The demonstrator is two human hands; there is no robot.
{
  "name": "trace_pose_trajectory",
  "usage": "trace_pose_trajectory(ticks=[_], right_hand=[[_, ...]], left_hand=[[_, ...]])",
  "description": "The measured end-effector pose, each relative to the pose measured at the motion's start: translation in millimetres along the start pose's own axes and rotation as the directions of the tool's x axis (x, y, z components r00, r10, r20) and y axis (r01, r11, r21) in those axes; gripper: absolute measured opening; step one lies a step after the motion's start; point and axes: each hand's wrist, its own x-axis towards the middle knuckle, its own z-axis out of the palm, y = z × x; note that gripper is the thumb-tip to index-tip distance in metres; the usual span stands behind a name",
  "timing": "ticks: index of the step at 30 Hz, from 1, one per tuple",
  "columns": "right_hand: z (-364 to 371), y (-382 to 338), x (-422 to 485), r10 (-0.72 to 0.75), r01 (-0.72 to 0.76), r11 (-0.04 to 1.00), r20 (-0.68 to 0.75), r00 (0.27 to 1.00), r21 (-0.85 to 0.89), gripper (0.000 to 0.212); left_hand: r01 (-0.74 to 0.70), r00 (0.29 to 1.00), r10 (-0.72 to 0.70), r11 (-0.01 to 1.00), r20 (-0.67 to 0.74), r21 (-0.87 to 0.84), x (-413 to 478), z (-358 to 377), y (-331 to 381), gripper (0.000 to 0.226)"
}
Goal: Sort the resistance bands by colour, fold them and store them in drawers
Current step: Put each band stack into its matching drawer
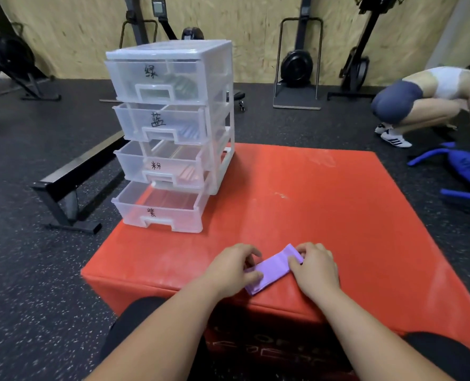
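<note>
A purple resistance band (272,268) lies folded flat near the front edge of the red padded box (324,210). My left hand (232,268) pinches its left end and my right hand (315,266) pinches its right end. A clear plastic drawer unit (173,127) stands at the box's back left corner, with handwritten labels on its drawers. The bottom drawer (159,207) is pulled furthest out and looks empty. The two drawers above it are partly out, with a pink band (188,173) and a blue band (188,132) inside. A green band (181,83) shows in the top drawer.
A black metal frame (68,193) lies on the floor left of the box. Another person (426,97) squats at the far right, beside a blue bag (467,171). Exercise machines stand along the wooden back wall.
</note>
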Motion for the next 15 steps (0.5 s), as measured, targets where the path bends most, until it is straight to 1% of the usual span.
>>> trace_pose_trajectory(ticks=[2, 3, 6, 8, 11, 12, 15], right_hand=[[-4, -7, -1, -0.019, 0.018, 0.998, 0.003, 1.0, 0.066, 0.014], [-6, -10, -1, -0.041, 0.039, 0.991, 0.008, 0.999, 0.13, 0.012], [-10, -25, -1, -0.114, 0.094, 0.93, 0.036, 0.993, 0.356, 0.018], [-13, -38, 0, -0.142, 0.085, 0.859, 0.074, 0.987, 0.505, 0.023], [-23, -58, -3, -0.213, 0.049, 0.709, 0.147, 0.966, 0.704, 0.025], [-28, -64, -1, -0.236, 0.05, 0.679, 0.154, 0.959, 0.732, 0.026], [-43, -78, 7, -0.303, 0.066, 0.63, 0.167, 0.938, 0.774, 0.033]], left_hand=[[0.001, 1.0, -0.001, 1.0, 0.002, -0.026, 0, 0, 0, 0.05], [0.0, 1.0, 0.0, 0.999, -0.003, -0.042, 0, 0, 1, 0.054], [-0.004, 0.999, -0.002, 0.991, -0.044, -0.133, 0, 1, 5, 0.059], [-0.011, 0.995, -0.011, 0.973, -0.096, -0.231, 2, 0, 10, 0.05], [-0.04, 0.978, -0.031, 0.942, -0.206, -0.333, 3, -10, 16, 0.027], [-0.041, 0.971, -0.05, 0.928, -0.232, -0.371, 3, -14, 16, 0.023], [-0.047, 0.956, -0.113, 0.852, -0.27, -0.521, 2, -30, 14, 0.02]])
